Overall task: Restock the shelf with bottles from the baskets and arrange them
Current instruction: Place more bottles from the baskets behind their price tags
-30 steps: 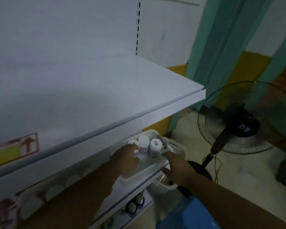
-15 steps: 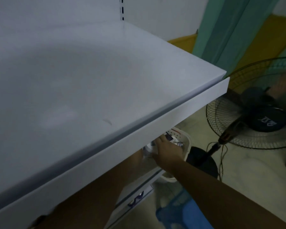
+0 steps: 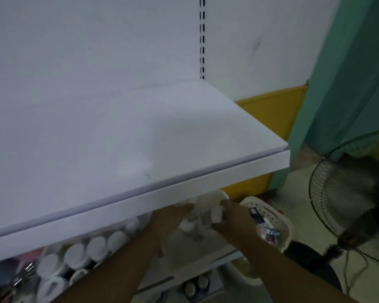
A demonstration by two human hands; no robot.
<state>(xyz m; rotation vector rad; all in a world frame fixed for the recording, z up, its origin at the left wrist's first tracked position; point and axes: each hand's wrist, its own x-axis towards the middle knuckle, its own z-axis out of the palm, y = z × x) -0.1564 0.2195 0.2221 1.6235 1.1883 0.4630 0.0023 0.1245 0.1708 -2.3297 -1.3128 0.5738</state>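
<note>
Both hands reach in under the bare white upper shelf (image 3: 140, 136), onto the lower shelf (image 3: 197, 248) where the bottles stand. The right hand (image 3: 234, 221) is wrapped around a white-capped bottle (image 3: 216, 213), thumb and fingers closed on its sides. The left hand (image 3: 173, 217) lies just beside it, fingers extended toward another white bottle (image 3: 186, 225); whether it actually grips that one cannot be told (the picture is blurred here). A row of white-capped bottles (image 3: 96, 246) fills the lower shelf to the left. A white perforated basket (image 3: 271, 217) sits just right of the hands, holding small packages. A standing fan (image 3: 346, 193) is on the floor at the far right.
</note>
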